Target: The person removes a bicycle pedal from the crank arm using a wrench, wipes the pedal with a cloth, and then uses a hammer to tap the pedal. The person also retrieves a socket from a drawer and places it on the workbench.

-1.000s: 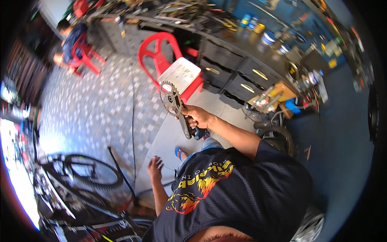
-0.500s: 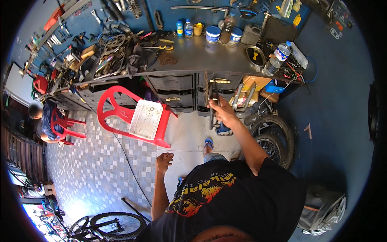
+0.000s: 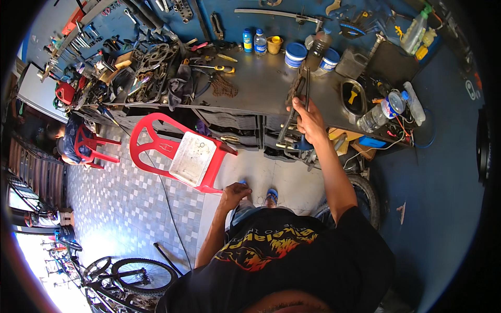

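Note:
My right hand [image 3: 309, 122] is raised at the front edge of the dark workbench [image 3: 261, 75], closed around a long dark metal tool [image 3: 287, 125]. The tool has slim bars, and what looks like a strip of chain runs along its upper part. A blue part, perhaps a handle, shows below the hand. My left hand [image 3: 236, 196] hangs in front of my body with its fingers curled together, and I see nothing in it. Nearest to that hand is a red plastic chair [image 3: 211, 180] with a dirty white tray [image 3: 193, 156] on its seat.
Bottles, blue-and-white tubs [image 3: 296, 55], a black dish [image 3: 354, 96] with a yellow brush and heaped bike parts [image 3: 151, 70] crowd the bench. Wheels [image 3: 360, 198] lean at the right. A bicycle [image 3: 141, 276] and a cable are at lower left; a person [image 3: 70, 143] sits beyond.
My right hand has lifted the dark tool from in front of the drawers to the bench edge. My left hand has moved right and up, and its fingers have drawn together.

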Motion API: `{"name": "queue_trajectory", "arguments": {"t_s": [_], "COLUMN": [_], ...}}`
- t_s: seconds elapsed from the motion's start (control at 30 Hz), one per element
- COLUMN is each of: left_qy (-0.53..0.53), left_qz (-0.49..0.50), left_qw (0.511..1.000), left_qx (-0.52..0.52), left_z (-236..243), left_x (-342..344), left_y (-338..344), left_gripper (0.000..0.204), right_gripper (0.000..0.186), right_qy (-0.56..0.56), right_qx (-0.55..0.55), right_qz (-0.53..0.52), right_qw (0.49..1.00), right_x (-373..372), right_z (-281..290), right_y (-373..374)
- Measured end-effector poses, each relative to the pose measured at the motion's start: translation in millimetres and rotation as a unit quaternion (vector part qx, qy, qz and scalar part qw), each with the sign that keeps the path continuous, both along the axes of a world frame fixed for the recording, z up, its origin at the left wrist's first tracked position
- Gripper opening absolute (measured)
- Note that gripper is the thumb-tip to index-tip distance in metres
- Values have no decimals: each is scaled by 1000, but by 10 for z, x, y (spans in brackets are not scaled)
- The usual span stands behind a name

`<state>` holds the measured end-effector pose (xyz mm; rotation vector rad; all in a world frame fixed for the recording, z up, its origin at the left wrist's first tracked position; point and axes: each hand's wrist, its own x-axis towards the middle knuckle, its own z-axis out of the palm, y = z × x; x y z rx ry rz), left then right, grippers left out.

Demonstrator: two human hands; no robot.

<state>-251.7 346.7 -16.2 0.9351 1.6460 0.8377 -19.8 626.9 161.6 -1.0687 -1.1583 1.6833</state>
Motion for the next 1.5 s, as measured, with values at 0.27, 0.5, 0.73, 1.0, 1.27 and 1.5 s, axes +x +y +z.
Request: {"name": "queue_trajectory", "arguments": {"t_s": [0.27, 0.5, 0.73, 1.0, 1.27, 1.5], "left_qy": [0, -2, 259, 362, 246, 419], "left_qz": [39, 64, -47, -388, -317, -120], "left_qw": [999, 988, 892, 847, 915, 898], "left_qx": [22, 137, 368, 26, 40, 67], "left_z": [69, 622, 804, 476, 802, 1123], "left_x": [-491, -1339, -2327, -2868, -3263, -3814], "left_y": [749, 1952, 3805, 5358, 5364, 5104], "left_gripper": [38, 45, 52, 47, 54, 55], "right_gripper": [42, 39, 38, 38, 38, 40], "right_qy": [-70, -129, -244, -198, -209, -223], "right_qx": [-24, -5, -77, -139, -160, -161], "right_qz": [-22, -19, -55, -83, -72, -71], "right_qw": [997, 991, 965, 967, 962, 959], "right_x": [-786, -1533, -2091, -2093, -2196, -2578], "right_z": [-155, -407, -857, -1047, -1213, -1391], "right_y": [872, 1752, 2262, 2240, 2388, 2535]}}
